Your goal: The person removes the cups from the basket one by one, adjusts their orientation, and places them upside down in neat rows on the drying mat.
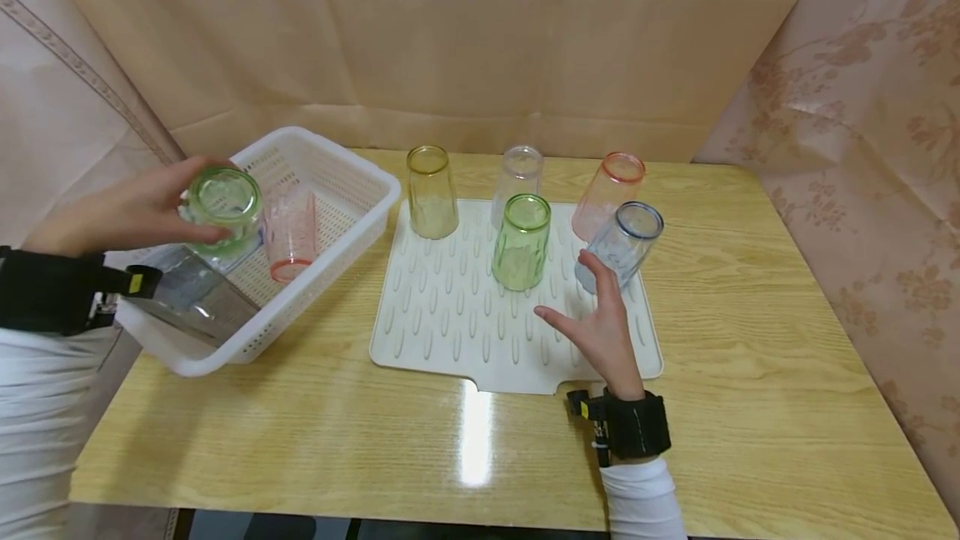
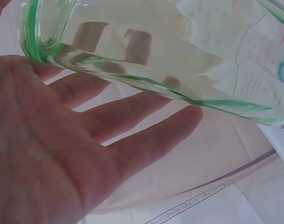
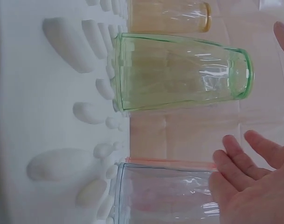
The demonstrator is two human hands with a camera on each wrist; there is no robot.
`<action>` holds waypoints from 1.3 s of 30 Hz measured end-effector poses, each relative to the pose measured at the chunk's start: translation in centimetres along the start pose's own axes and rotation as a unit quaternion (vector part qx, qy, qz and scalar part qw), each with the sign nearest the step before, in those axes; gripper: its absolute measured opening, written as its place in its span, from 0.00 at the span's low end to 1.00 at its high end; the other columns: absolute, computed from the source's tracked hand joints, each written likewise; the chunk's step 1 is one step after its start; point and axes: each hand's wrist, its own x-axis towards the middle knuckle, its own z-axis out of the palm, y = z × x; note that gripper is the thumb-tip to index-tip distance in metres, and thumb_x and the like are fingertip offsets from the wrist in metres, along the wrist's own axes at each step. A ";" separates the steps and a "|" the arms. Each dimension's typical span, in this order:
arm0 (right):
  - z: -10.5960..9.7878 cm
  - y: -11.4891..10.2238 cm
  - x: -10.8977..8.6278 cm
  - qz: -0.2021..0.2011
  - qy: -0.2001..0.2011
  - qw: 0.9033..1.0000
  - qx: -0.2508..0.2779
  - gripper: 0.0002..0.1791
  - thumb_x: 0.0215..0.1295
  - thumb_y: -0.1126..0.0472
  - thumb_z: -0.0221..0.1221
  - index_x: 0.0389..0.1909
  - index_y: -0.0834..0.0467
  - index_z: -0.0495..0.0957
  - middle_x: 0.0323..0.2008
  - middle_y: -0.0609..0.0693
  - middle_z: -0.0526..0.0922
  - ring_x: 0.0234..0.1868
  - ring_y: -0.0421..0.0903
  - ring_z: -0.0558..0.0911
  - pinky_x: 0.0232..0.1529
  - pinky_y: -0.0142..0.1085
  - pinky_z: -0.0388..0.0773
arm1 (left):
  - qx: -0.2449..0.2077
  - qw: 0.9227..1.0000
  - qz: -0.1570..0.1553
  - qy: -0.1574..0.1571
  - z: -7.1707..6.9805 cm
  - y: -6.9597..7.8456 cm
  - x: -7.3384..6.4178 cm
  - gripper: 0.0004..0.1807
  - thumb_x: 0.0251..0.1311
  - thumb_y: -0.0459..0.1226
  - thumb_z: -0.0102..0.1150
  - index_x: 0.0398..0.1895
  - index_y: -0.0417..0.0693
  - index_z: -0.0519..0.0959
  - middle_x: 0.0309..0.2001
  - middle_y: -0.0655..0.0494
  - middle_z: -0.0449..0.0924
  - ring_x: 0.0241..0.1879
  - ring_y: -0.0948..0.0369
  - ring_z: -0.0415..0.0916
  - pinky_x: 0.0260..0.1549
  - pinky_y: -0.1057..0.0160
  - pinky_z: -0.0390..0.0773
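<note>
My left hand [image 1: 138,211] holds a green drinking glass [image 1: 228,205] over the white basket [image 1: 330,267], thumb and fingers about its sides. In the left wrist view the fingers lie along the clear green-tinted wall. My right hand [image 1: 602,338], thumb and fingers spread, is above the white ribbed mat [image 1: 442,332]; it holds nothing. Beside it, upside down on the mat, are a blue-tinted glass [image 1: 618,248] and a second green glass [image 3: 179,74]. Whether the fingertips touch the blue-tinted glass is hard to tell.
Behind these stand a yellow glass [image 1: 432,198], a clear glass [image 1: 517,177] and a red-tinted glass [image 1: 611,190]. In the basket lie a pink-tinted glass [image 1: 291,232] and a greyish clear glass [image 1: 198,298]. A beige cloth [image 1: 480,48] hangs at the table's back edge.
</note>
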 end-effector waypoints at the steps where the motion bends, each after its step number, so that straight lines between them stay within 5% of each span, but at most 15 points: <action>1: 0.0 -0.1 0.0 -0.005 0.004 1.000 0.000 0.51 0.47 0.58 0.75 0.71 0.58 0.58 0.67 0.58 0.62 0.68 0.59 0.59 0.64 0.57 0.56 | 0.000 1.000 0.001 0.001 -0.1 0.1 0.0 0.40 0.45 0.31 0.74 0.62 0.37 0.64 0.43 0.44 0.77 0.35 0.63 0.70 0.32 0.69 0.70; 13: 0.0 -0.5 0.1 -0.040 0.031 0.999 0.013 0.48 0.47 0.61 0.75 0.69 0.59 0.61 0.66 0.56 0.64 0.68 0.53 0.60 0.65 0.56 0.54 | 0.004 1.000 -0.001 -0.020 -0.4 1.7 0.3 0.42 0.48 0.34 0.74 0.65 0.38 0.61 0.47 0.41 0.75 0.38 0.53 0.70 0.29 0.64 0.72; 27: 0.1 -1.0 0.0 -0.057 0.039 0.997 0.013 0.48 0.46 0.61 0.75 0.69 0.59 0.62 0.66 0.56 0.65 0.67 0.51 0.61 0.65 0.55 0.54 | -0.003 0.998 0.065 0.003 0.2 3.9 0.8 0.42 0.44 0.32 0.75 0.64 0.41 0.65 0.44 0.49 0.78 0.30 0.61 0.71 0.28 0.65 0.72; 39: 0.4 -1.8 -0.1 -0.069 0.036 0.997 0.023 0.48 0.44 0.61 0.77 0.68 0.57 0.63 0.65 0.54 0.65 0.67 0.49 0.61 0.65 0.54 0.54 | -0.030 0.988 0.148 -0.009 1.3 6.4 1.9 0.40 0.43 0.28 0.73 0.63 0.41 0.66 0.50 0.51 0.75 0.42 0.60 0.71 0.39 0.72 0.70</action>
